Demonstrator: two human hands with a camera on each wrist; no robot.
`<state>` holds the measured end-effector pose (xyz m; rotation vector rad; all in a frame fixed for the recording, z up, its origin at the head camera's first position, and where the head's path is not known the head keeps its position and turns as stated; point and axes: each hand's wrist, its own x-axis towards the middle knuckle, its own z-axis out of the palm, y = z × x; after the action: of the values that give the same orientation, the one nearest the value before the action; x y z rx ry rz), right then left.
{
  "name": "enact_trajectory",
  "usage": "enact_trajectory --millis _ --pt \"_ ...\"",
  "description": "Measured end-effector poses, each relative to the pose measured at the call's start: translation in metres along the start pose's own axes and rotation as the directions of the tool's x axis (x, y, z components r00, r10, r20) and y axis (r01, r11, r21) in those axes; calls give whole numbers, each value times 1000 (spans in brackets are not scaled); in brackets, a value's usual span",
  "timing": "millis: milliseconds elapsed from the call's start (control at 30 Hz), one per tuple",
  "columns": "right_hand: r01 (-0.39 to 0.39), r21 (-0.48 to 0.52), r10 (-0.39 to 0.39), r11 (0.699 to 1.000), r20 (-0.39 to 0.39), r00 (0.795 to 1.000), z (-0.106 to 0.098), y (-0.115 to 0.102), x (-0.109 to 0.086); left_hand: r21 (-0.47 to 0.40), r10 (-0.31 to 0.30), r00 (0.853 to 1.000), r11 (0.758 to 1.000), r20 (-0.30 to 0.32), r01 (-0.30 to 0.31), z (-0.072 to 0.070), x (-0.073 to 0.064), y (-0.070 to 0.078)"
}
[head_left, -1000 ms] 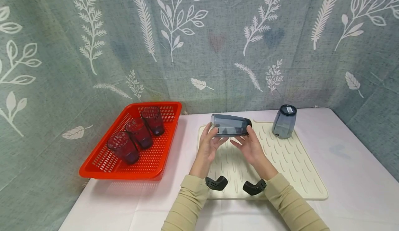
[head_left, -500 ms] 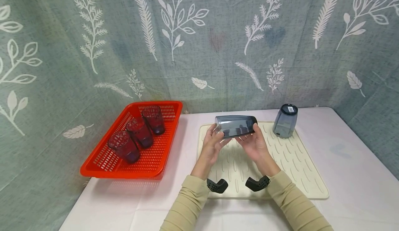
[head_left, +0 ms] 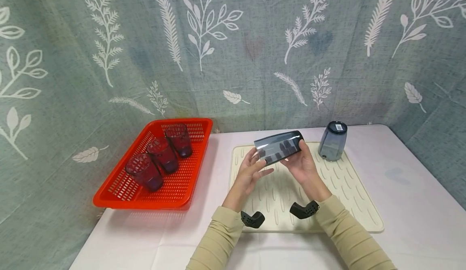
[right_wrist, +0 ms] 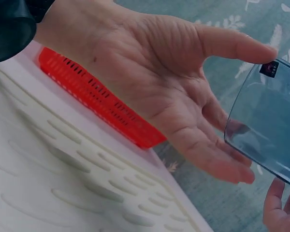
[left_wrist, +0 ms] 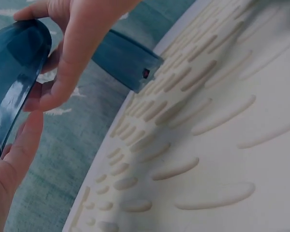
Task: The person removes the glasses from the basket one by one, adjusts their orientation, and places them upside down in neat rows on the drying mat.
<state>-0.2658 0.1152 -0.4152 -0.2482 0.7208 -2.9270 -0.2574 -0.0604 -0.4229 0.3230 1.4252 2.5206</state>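
Observation:
A blue-grey drinking glass [head_left: 278, 146] is held in the air above the cream drying mat [head_left: 271, 197], lying on its side with its dark base raised to the right. My left hand [head_left: 249, 177] pinches the rim end; in the right wrist view the left thumb presses beside a small dark label on the glass [right_wrist: 268, 113], with fingers behind. Around the base end my right hand [head_left: 306, 166] grips, its far fingers partly hidden by the glass. A second blue-grey glass [head_left: 332, 142] stands upside down on the mat's back right, a white sticker on its base.
On the left stands a red perforated basket [head_left: 193, 181] with three glasses leaning in it, one of them nearest [head_left: 145, 173]. A white cloth [head_left: 407, 221] covers the table. Behind hangs a grey-green leaf-patterned curtain [head_left: 251, 92].
The held glass has moved slightly right, and its base end has tipped upward. Both hands went with it, the right one shifting farther. The basket and standing glass stay put.

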Motion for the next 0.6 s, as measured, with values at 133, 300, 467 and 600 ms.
enact_trajectory --millis 133,300,467,600 --pt "7 -62 -7 998 2 1000 2 -4 1 32 -36 999 999 20 36 -2 -1 0" --pt "17 -179 -17 984 4 1000 5 -9 1 123 -85 996 989 39 79 -7 1 2" --pt "37 -297 -37 954 6 999 9 -15 3 247 -117 993 962 -4 114 -9 2 6" --pt "59 -354 -73 933 -25 997 13 -20 7 347 -99 994 932 -39 107 -10 2 13"
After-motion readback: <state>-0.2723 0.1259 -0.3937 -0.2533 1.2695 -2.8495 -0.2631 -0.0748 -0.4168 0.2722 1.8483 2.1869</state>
